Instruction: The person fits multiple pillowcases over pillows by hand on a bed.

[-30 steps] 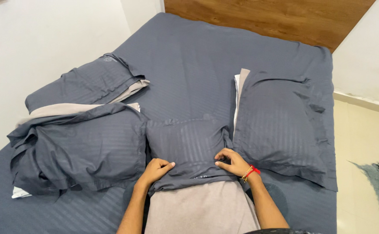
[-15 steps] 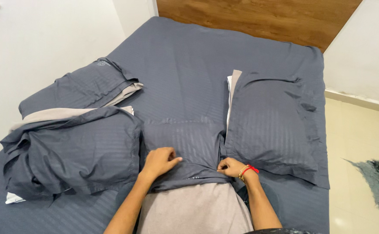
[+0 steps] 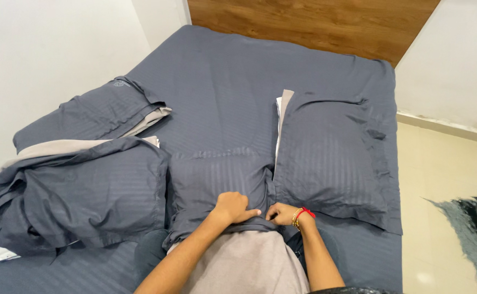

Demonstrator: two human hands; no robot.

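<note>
A taupe pillow (image 3: 249, 267) lies in front of me with a dark grey striped pillowcase (image 3: 216, 179) partly pulled over its far end. My left hand (image 3: 233, 208) is fisted on the gathered open edge of the pillowcase near its middle. My right hand (image 3: 283, 214), with a red and gold bracelet at the wrist, pinches the same edge just to the right. Both hands sit close together where the case meets the bare pillow.
A cased grey pillow (image 3: 331, 158) lies to the right, another (image 3: 83, 190) to the left, with folded grey and taupe bedding (image 3: 94, 117) behind it. The bed (image 3: 233, 81) has a grey striped sheet, a wooden headboard (image 3: 309, 24), and a cream floor with a dark rug (image 3: 467, 228) at right.
My left hand has slid right along the pillowcase edge toward my right hand and closed into a fist. The hands now sit close together. The view has shifted slightly.
</note>
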